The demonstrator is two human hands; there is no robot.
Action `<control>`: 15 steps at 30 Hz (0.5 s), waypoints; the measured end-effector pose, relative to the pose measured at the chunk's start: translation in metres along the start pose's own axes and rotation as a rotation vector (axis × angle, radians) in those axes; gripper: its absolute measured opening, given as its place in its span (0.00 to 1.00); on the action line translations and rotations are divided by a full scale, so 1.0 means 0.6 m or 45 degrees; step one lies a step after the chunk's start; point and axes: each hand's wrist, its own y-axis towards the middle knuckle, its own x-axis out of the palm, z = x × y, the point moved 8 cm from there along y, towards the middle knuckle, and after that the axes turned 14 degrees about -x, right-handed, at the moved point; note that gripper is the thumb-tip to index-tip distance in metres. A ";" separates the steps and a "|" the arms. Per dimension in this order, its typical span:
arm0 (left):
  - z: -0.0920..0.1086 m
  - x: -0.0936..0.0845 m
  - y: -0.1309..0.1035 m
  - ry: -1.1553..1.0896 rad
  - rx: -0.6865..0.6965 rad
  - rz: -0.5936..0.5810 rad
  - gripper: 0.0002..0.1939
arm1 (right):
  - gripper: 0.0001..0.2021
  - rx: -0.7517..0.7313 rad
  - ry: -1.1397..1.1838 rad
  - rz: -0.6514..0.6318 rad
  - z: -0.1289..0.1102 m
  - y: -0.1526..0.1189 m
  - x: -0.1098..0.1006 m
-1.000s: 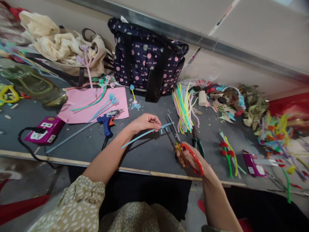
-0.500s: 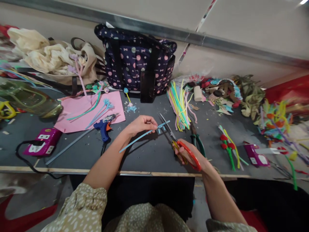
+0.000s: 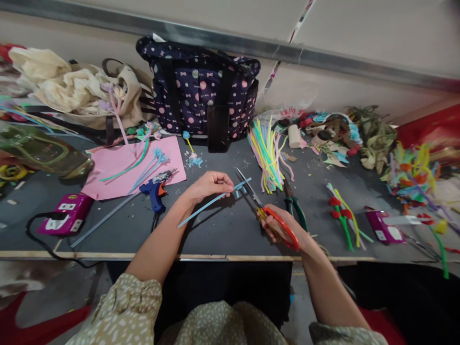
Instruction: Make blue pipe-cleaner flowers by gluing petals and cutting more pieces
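Observation:
My left hand (image 3: 214,184) pinches a light-blue pipe cleaner (image 3: 203,209) between thumb and fingers. Its short end sticks out to the right, where the blades of the scissors (image 3: 253,193) lie across or just beside it; I cannot tell whether they touch. My right hand (image 3: 277,221) is closed around the scissors' red and yellow handles. Under the blades, a few short blue cut pieces (image 3: 241,191) lie on the dark table (image 3: 215,239). A bundle of coloured pipe cleaners (image 3: 266,155) lies beyond the scissors.
A blue glue gun (image 3: 154,195) lies left of my hands, by a pink sheet (image 3: 98,167). Pliers (image 3: 296,208) are just right of the scissors. Behind stand a dotted bag (image 3: 197,91) and a phone (image 3: 218,128). Purple power strips (image 3: 68,213) sit left and right.
The view has shifted slightly. My hands, the pipe cleaner and the scissors keep almost the same position towards each other.

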 end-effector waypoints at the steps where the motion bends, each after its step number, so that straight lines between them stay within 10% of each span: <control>1: 0.000 -0.001 0.000 0.006 -0.005 -0.001 0.14 | 0.21 0.001 -0.001 0.001 0.000 0.000 0.000; 15: -0.013 -0.009 0.010 0.214 -0.057 -0.026 0.13 | 0.21 0.232 -0.085 -0.074 -0.009 0.022 0.008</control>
